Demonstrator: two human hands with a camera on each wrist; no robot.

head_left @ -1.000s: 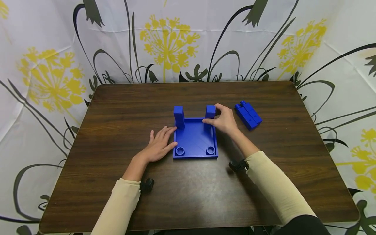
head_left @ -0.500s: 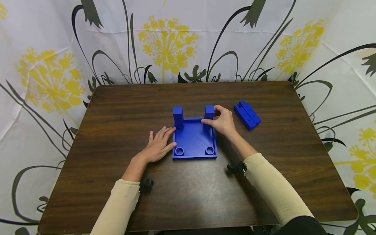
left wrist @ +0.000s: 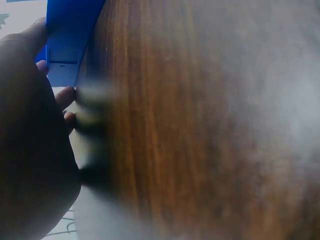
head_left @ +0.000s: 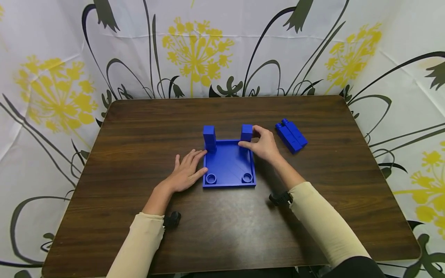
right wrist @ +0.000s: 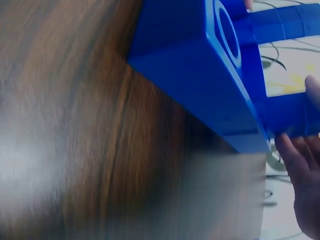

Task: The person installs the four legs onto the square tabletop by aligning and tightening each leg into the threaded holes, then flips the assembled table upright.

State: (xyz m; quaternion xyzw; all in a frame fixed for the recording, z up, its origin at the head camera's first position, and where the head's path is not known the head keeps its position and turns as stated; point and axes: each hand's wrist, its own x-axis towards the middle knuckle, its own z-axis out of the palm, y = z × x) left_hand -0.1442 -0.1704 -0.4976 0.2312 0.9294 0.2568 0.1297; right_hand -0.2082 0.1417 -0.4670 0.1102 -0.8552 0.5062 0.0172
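A blue square tray [head_left: 229, 166] lies on the table, with round sockets at its two near corners. Blue posts stand upright at its far corners, a left post [head_left: 209, 138] and a right post [head_left: 246, 133]. My right hand [head_left: 263, 145] grips the right post between thumb and fingers; the right wrist view shows the fingers around this post [right wrist: 290, 114]. My left hand [head_left: 184, 172] lies with fingers spread, its thumb and a fingertip touching the tray's left side. In the left wrist view, the thumb rests against the blue side wall [left wrist: 67, 45].
Two blue posts [head_left: 291, 136] lie side by side on the table, to the right of and beyond my right hand. The brown wooden table [head_left: 156, 123] ends at its far edge against a white curtain [head_left: 132, 46] with a floral print.
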